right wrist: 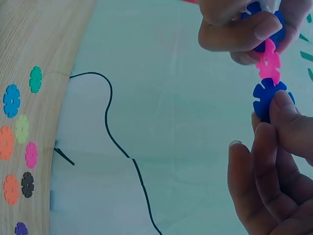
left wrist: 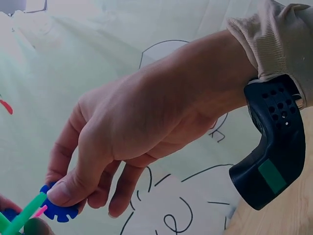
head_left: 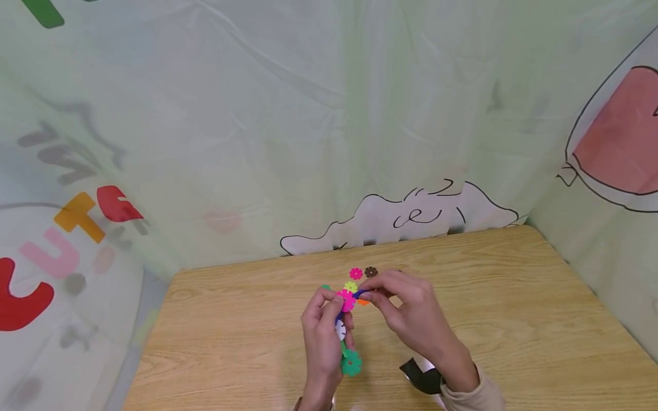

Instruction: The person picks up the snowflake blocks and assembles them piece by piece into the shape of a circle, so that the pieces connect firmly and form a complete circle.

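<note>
My left hand (head_left: 321, 337) grips a chain of interlocking snowflake discs, in which a green disc (head_left: 352, 363) hangs lowest and a white disc (head_left: 341, 330) sits above it. A pink disc (head_left: 346, 301) stands at the chain's upper end. Thumb and fingers of my right hand (head_left: 418, 314) pinch a blue disc (right wrist: 267, 100), whose edge meets the pink disc in the right wrist view. In that view the left fingers hold another blue disc (right wrist: 279, 30) above the pink one. The left wrist view shows the right hand's pinch on the blue disc (left wrist: 62, 210) from the side.
Loose discs lie on the wooden table (head_left: 231, 337) beyond the hands, among them a pink one (head_left: 356, 273), a brown one (head_left: 371, 272) and a yellow one (head_left: 350, 286). A curtain (head_left: 257, 142) with printed drawings borders the table. A black wrist device (head_left: 424, 379) is on the right wrist.
</note>
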The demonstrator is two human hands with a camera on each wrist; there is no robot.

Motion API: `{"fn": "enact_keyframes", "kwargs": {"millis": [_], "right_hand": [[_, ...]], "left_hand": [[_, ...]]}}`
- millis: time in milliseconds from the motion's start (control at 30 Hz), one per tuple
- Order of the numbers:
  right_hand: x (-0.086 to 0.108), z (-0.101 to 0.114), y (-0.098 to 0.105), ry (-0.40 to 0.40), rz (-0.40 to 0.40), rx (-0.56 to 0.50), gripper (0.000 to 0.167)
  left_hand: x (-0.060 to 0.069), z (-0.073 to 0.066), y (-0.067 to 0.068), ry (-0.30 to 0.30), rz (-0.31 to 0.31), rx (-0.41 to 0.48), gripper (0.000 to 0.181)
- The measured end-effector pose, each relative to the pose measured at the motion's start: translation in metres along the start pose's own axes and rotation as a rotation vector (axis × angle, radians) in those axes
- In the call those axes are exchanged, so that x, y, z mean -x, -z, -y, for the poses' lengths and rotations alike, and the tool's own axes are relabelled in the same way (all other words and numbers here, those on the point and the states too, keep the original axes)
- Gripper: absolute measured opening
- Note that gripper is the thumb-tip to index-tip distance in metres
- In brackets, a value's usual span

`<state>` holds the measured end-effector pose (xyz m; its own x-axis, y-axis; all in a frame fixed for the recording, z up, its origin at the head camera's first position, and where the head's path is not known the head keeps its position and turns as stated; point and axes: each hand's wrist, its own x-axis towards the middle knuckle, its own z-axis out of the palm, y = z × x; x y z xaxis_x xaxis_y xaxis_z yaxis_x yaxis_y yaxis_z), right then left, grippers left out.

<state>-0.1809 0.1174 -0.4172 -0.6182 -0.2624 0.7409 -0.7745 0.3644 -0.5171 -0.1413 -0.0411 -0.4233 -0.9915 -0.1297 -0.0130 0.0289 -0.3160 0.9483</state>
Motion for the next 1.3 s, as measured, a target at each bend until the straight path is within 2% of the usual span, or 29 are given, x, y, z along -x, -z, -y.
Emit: {"fn": "enact_keyframes", "kwargs": {"millis": [267,633,800,900,1000,1100,1200,1300], "right_hand": [[0.001,0.004,-0.005,0.024,-0.024,0.023,0.028],[0.003,0.008,-0.016,0.043,-0.060,0.011,0.038],[0.003,0.006,-0.019,0.027,-0.057,-0.005,0.035],[0.003,0.003,-0.017,-0.038,-0.020,-0.057,0.029],[0.003,-0.002,-0.009,-0.171,0.033,-0.113,0.031],[0.004,-0.015,-0.001,-0.336,0.040,-0.112,0.034],[0.007,-0.035,0.001,-0.492,0.041,-0.043,0.029],[0.015,-0.059,-0.007,-0.605,0.141,0.075,0.030]], "left_hand": [[0.000,0.001,-0.001,-0.014,0.009,-0.025,0.029],[0.000,0.003,0.000,-0.035,0.002,-0.068,0.030],[-0.001,0.003,0.002,-0.009,0.013,-0.036,0.030],[-0.003,0.002,0.004,0.026,0.028,-0.006,0.028],[-0.005,0.000,0.007,0.062,0.036,0.013,0.026],[-0.006,-0.001,0.011,0.072,0.024,0.030,0.027],[-0.007,-0.002,0.014,0.050,0.011,0.026,0.030],[-0.008,-0.001,0.015,0.042,0.017,0.020,0.028]]}}
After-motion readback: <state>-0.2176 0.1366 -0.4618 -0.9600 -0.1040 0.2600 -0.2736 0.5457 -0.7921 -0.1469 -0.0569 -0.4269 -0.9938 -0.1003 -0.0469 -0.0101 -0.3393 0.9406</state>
